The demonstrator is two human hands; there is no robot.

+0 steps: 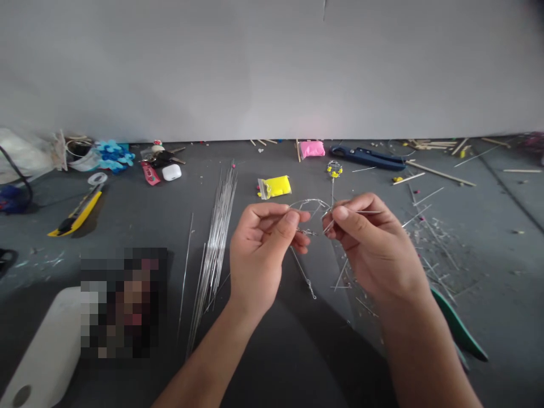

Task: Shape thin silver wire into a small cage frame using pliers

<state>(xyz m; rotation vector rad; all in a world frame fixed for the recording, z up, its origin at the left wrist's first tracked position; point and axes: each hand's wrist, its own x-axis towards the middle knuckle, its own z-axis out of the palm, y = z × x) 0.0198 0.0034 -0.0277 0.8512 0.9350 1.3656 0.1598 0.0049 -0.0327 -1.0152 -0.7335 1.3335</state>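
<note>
Between my two hands, above the dark table, is a thin silver wire frame (313,200) with a curved top. My left hand (267,243) pinches its left side between thumb and fingers. My right hand (369,238) pinches the right side, and a straight wire end sticks out past its fingertips. Below my left fingers hangs a wire length with a small twisted loop (313,294). Just beyond my right fingertips is a round wire piece with yellow bits (334,169) on a stem; whether it joins the frame I cannot tell.
A bundle of straight wires (216,238) lies left of my hands. Yellow (275,186) and pink (312,149) packets lie beyond. A blue-handled tool (368,157), wooden sticks (442,173), wire scraps (437,243) and a green handle (457,323) are rightward; a yellow cutter (79,212) is leftward.
</note>
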